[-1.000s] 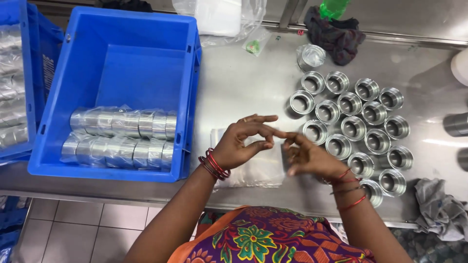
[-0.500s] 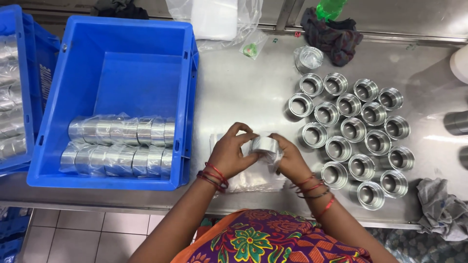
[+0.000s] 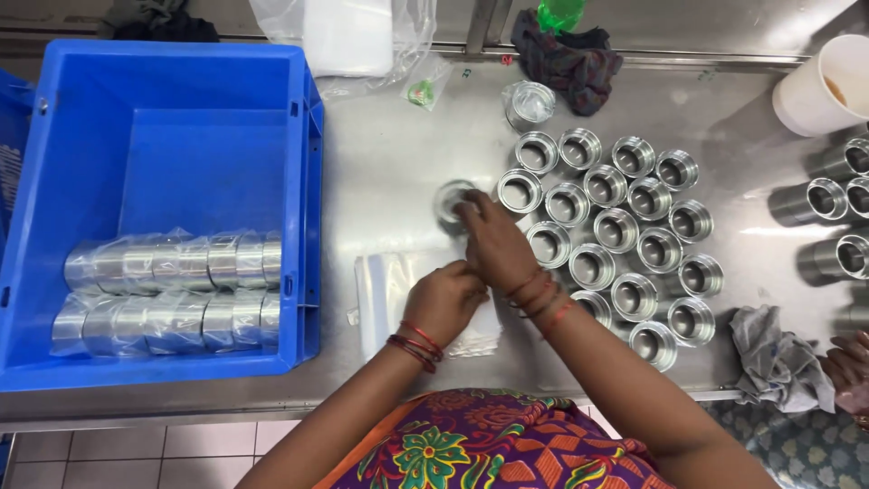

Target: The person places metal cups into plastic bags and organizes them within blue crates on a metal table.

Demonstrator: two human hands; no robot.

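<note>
Since half a second ago, right hand (image 3: 493,244) moved away from the left, up and out across the steel table (image 3: 389,172); fingertips now grasping a bagged metal ring (image 3: 451,199), set down on the table just left of the cluster of bare metal rings (image 3: 615,231). Left hand (image 3: 444,299) dropped onto the stack of clear plastic bags (image 3: 385,294), fingers curled down on the top sheet, pinching at it as far as can be told.

Head view: both wrists ringed with red bangles. To the left, blue crate (image 3: 181,100) holding two rows of bagged rings (image 3: 172,294) along its near side. At the far edge, a dark cloth (image 3: 566,54), a green bottle (image 3: 559,13) and a large clear bag with a white block (image 3: 348,36). Far right, a white cup (image 3: 828,86), taller metal sleeves (image 3: 837,204) and a grey rag (image 3: 778,358), beside another person's hand (image 3: 851,367).
</note>
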